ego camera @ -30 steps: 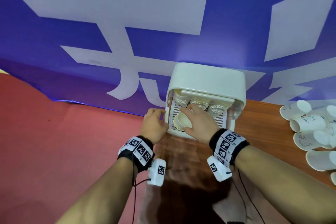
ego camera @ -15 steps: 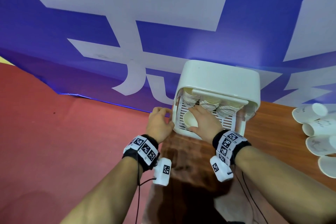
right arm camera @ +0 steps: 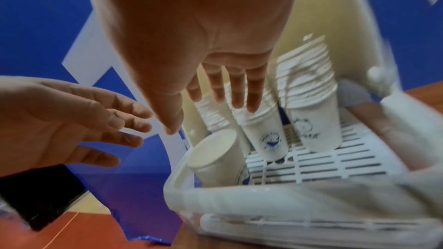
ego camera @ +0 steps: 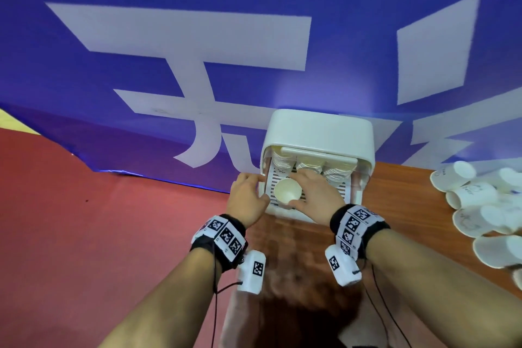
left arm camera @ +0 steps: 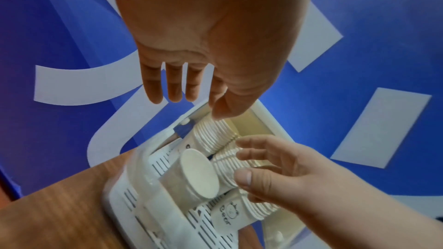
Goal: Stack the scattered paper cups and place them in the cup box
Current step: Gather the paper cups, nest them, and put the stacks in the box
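- The place looks like a staged recording area or an event stand, not a home.
- A large blue banner (ego camera: 254, 37) with big white characters hangs as a backdrop and fills the whole view behind the wooden table (ego camera: 395, 192).
- Left of the table lies a red floor (ego camera: 84, 234), and the lower edge of the banner falls onto it.
- Which kind of building it is, I cannot tell.
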{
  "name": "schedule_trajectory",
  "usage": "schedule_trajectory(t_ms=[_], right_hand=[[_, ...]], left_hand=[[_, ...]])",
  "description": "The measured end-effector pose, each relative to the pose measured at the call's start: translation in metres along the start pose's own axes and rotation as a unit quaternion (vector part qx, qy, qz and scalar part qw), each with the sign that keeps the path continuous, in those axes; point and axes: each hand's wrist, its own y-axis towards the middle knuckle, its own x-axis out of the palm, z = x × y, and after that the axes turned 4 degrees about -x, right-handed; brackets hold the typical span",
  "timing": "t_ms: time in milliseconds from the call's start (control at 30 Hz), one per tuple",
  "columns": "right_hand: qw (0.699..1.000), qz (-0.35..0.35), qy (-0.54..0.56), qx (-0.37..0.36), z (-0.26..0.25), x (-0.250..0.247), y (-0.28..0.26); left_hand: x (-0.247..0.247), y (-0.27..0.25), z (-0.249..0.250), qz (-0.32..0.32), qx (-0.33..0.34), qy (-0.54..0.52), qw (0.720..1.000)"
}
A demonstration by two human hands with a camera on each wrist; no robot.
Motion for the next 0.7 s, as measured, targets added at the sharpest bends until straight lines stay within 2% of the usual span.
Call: schedule_trajectory(t_ms=[167, 333, 700], right_hand=[[0.999, 0.03, 0.01, 0.014, 0.015, -0.039, -0.051], [0.996, 0.076, 0.027, 0.045, 0.056, -0.079, -0.113], [0.977, 0.136, 0.066, 0.151, 0.201, -0.143, -0.268]], left_hand=[[0.008, -0.021, 0.053, -0.018, 0.06, 0.004, 0.998], [0.043, -0.046, 0.119, -0.016, 0.115, 0.02, 0.993], [0.185, -0.09, 0.265, -0.104, 0.181, 0.044, 0.977]])
